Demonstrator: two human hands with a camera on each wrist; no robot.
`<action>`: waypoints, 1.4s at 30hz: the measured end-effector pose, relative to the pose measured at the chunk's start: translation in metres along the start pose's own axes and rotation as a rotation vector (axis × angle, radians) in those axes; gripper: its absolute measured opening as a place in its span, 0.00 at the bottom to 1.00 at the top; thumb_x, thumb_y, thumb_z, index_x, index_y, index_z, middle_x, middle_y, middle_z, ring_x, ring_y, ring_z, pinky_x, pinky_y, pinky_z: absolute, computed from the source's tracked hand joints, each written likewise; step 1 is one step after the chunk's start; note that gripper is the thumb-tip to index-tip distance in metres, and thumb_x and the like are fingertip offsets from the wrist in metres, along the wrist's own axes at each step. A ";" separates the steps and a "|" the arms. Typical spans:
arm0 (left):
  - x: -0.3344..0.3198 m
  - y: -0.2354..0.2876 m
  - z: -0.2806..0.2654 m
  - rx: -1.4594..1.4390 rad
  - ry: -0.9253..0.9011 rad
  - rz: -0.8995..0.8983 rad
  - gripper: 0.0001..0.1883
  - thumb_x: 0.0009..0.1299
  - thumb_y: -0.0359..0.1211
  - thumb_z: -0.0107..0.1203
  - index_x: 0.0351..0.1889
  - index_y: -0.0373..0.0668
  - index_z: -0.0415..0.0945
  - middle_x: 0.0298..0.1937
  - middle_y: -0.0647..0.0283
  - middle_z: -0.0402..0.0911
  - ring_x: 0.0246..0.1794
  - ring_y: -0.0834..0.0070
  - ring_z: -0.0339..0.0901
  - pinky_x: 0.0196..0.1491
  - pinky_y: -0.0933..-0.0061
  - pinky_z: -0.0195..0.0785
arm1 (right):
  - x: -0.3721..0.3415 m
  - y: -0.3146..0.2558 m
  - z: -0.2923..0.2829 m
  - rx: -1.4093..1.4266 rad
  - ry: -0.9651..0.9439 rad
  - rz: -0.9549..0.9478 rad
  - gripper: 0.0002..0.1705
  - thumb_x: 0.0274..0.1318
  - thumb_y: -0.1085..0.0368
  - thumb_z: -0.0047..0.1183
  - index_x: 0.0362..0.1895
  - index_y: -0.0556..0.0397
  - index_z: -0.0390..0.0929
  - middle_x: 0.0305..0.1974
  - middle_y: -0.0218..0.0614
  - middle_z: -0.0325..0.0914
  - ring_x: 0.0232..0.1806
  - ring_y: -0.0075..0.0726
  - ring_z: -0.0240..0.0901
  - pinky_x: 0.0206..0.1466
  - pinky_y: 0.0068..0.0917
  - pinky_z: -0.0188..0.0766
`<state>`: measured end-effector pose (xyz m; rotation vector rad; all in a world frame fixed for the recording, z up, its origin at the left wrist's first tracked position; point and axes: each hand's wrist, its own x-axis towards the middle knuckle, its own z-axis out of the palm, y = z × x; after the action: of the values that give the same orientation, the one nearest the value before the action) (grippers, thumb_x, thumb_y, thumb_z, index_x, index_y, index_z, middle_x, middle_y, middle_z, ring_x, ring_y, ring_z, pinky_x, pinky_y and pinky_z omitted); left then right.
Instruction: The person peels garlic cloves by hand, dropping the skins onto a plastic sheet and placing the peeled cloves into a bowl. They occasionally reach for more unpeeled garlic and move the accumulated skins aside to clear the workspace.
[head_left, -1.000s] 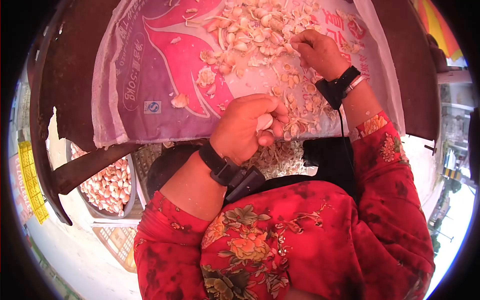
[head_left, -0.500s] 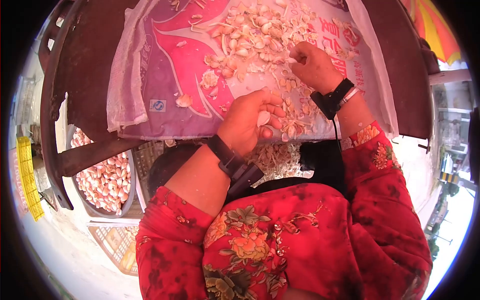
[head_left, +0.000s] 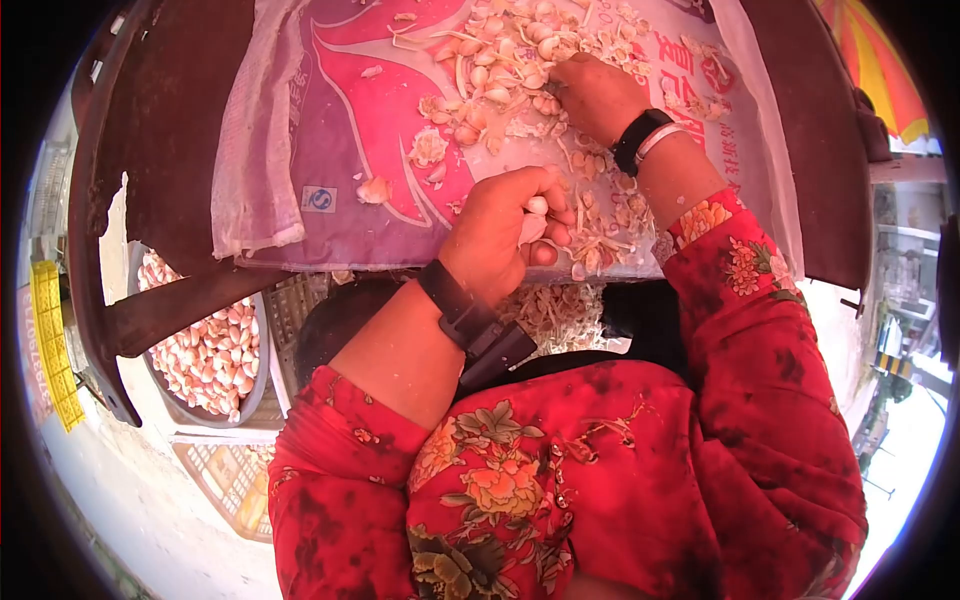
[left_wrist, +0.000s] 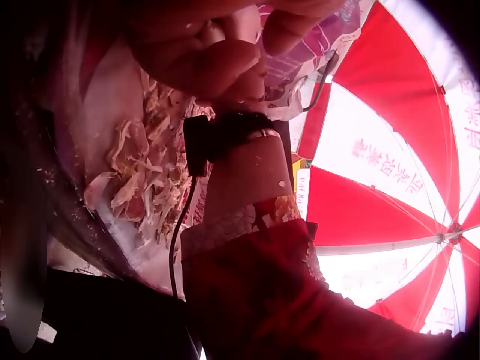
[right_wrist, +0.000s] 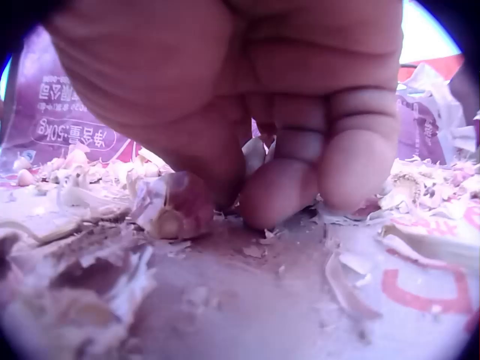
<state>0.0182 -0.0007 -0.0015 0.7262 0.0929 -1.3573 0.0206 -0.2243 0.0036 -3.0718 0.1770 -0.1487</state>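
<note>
My left hand (head_left: 490, 235) is held over the near edge of a printed woven sack, its fingers curled around pale garlic cloves (head_left: 533, 229). Farther forward, my right hand (head_left: 603, 98) reaches palm down into the garlic pile (head_left: 500, 70). In the right wrist view its curled fingertips (right_wrist: 277, 191) touch the littered sack, and an unpeeled garlic clove (right_wrist: 176, 210) lies against the thumb side. A pale bit shows between thumb and fingers; I cannot tell if it is held. Loose skins (left_wrist: 139, 172) appear beyond the left fingers in the left wrist view.
The sack (head_left: 350, 240) covers a dark brown table (head_left: 180, 180). Below left stands a basin (head_left: 262, 385) of garlic cloves, near a plastic crate (head_left: 225, 480). More skins (head_left: 555, 315) lie below the table's near edge. A red and white umbrella (left_wrist: 390, 202) spreads overhead.
My right hand, earlier pinching a small pale piece, has moved forward and left into the pile. The left hand stays nearly in place, with a small white clove now showing at its fingers.
</note>
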 end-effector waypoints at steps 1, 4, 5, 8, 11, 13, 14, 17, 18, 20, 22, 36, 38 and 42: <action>0.000 0.000 0.000 0.008 0.021 0.002 0.14 0.69 0.42 0.50 0.28 0.43 0.72 0.27 0.62 0.77 0.23 0.77 0.73 0.21 0.79 0.61 | 0.001 0.002 0.005 -0.034 0.011 -0.012 0.14 0.52 0.66 0.50 0.44 0.51 0.78 0.37 0.44 0.77 0.40 0.51 0.76 0.45 0.40 0.72; 0.000 -0.001 0.001 0.050 0.042 0.052 0.14 0.69 0.42 0.50 0.28 0.43 0.72 0.27 0.63 0.76 0.23 0.77 0.72 0.21 0.78 0.60 | 0.000 0.016 0.007 0.321 0.034 0.029 0.11 0.56 0.64 0.52 0.42 0.54 0.78 0.33 0.39 0.78 0.32 0.40 0.77 0.36 0.34 0.74; 0.000 -0.001 0.000 0.066 0.042 0.077 0.14 0.69 0.42 0.50 0.28 0.43 0.72 0.27 0.63 0.76 0.23 0.77 0.72 0.22 0.78 0.60 | -0.002 0.019 0.006 0.589 -0.016 0.196 0.11 0.57 0.63 0.52 0.42 0.55 0.78 0.33 0.37 0.78 0.29 0.36 0.76 0.33 0.31 0.74; -0.001 0.001 0.004 0.092 0.060 0.084 0.14 0.69 0.42 0.49 0.28 0.43 0.71 0.27 0.63 0.75 0.23 0.77 0.71 0.21 0.78 0.60 | -0.027 -0.006 -0.024 1.356 -0.126 0.522 0.13 0.63 0.60 0.51 0.41 0.59 0.75 0.32 0.30 0.77 0.23 0.21 0.72 0.24 0.20 0.71; 0.001 0.000 0.005 0.104 0.042 0.070 0.13 0.70 0.41 0.47 0.29 0.42 0.72 0.27 0.64 0.74 0.22 0.79 0.69 0.20 0.80 0.58 | -0.050 -0.024 -0.028 1.707 -0.251 0.403 0.14 0.61 0.59 0.54 0.41 0.59 0.75 0.30 0.33 0.78 0.22 0.22 0.74 0.24 0.22 0.75; -0.001 0.002 0.006 0.118 -0.030 0.085 0.13 0.70 0.41 0.47 0.29 0.41 0.72 0.27 0.64 0.74 0.21 0.81 0.68 0.19 0.82 0.56 | -0.065 -0.041 -0.029 1.727 -0.265 0.384 0.14 0.61 0.59 0.55 0.42 0.58 0.74 0.31 0.33 0.78 0.22 0.23 0.73 0.25 0.22 0.74; -0.002 0.003 0.006 0.126 -0.069 0.093 0.13 0.70 0.40 0.46 0.29 0.41 0.72 0.27 0.64 0.74 0.21 0.83 0.68 0.18 0.83 0.55 | -0.070 -0.048 -0.031 1.735 -0.269 0.372 0.14 0.61 0.59 0.55 0.42 0.58 0.74 0.31 0.33 0.78 0.22 0.23 0.73 0.25 0.22 0.74; -0.005 0.000 0.008 0.233 -0.069 0.147 0.14 0.70 0.41 0.47 0.29 0.40 0.73 0.27 0.64 0.75 0.17 0.85 0.65 0.15 0.84 0.51 | -0.079 -0.057 -0.031 1.700 -0.241 0.379 0.13 0.61 0.60 0.55 0.41 0.58 0.75 0.29 0.33 0.77 0.21 0.23 0.72 0.24 0.19 0.69; -0.005 -0.001 0.007 0.241 -0.073 0.146 0.14 0.69 0.40 0.47 0.28 0.40 0.73 0.27 0.64 0.75 0.17 0.85 0.65 0.15 0.84 0.51 | -0.081 -0.059 -0.032 1.669 -0.222 0.384 0.13 0.61 0.60 0.55 0.40 0.58 0.75 0.28 0.32 0.77 0.21 0.22 0.71 0.23 0.19 0.68; -0.003 -0.003 0.003 0.256 -0.077 0.142 0.14 0.69 0.40 0.48 0.27 0.39 0.73 0.27 0.63 0.76 0.15 0.85 0.63 0.14 0.84 0.49 | -0.086 -0.066 -0.033 1.607 -0.193 0.395 0.12 0.62 0.61 0.53 0.39 0.58 0.75 0.26 0.32 0.76 0.20 0.22 0.70 0.22 0.18 0.66; -0.005 -0.005 0.005 0.310 -0.043 0.158 0.14 0.68 0.39 0.49 0.26 0.39 0.73 0.26 0.63 0.77 0.14 0.85 0.63 0.14 0.84 0.49 | -0.090 -0.074 -0.033 1.545 -0.170 0.405 0.12 0.65 0.61 0.49 0.39 0.59 0.75 0.24 0.32 0.75 0.19 0.21 0.70 0.21 0.17 0.66; -0.058 -0.024 0.015 -0.041 0.048 0.036 0.20 0.73 0.53 0.38 0.39 0.49 0.72 0.29 0.68 0.77 0.24 0.75 0.73 0.18 0.75 0.59 | -0.128 -0.128 -0.062 0.906 0.139 -0.190 0.09 0.59 0.65 0.54 0.38 0.59 0.78 0.31 0.37 0.78 0.31 0.33 0.75 0.35 0.23 0.72; -0.072 -0.024 0.010 -0.154 0.076 0.071 0.18 0.73 0.50 0.40 0.39 0.49 0.72 0.28 0.69 0.77 0.24 0.75 0.73 0.20 0.75 0.61 | -0.131 -0.134 -0.071 0.819 0.210 -0.385 0.10 0.54 0.67 0.58 0.40 0.57 0.79 0.34 0.40 0.78 0.38 0.42 0.75 0.42 0.27 0.72; -0.113 -0.015 -0.017 -0.267 -0.113 0.195 0.17 0.73 0.43 0.43 0.39 0.39 0.74 0.34 0.60 0.75 0.30 0.72 0.72 0.22 0.76 0.62 | -0.131 -0.134 -0.081 0.926 0.244 -0.225 0.09 0.58 0.72 0.54 0.44 0.59 0.78 0.37 0.38 0.79 0.36 0.32 0.76 0.41 0.25 0.73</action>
<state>-0.0172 0.1039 0.0316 0.4214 0.1083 -1.1692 -0.1026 -0.0808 0.0806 -2.1325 -0.1843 -0.4639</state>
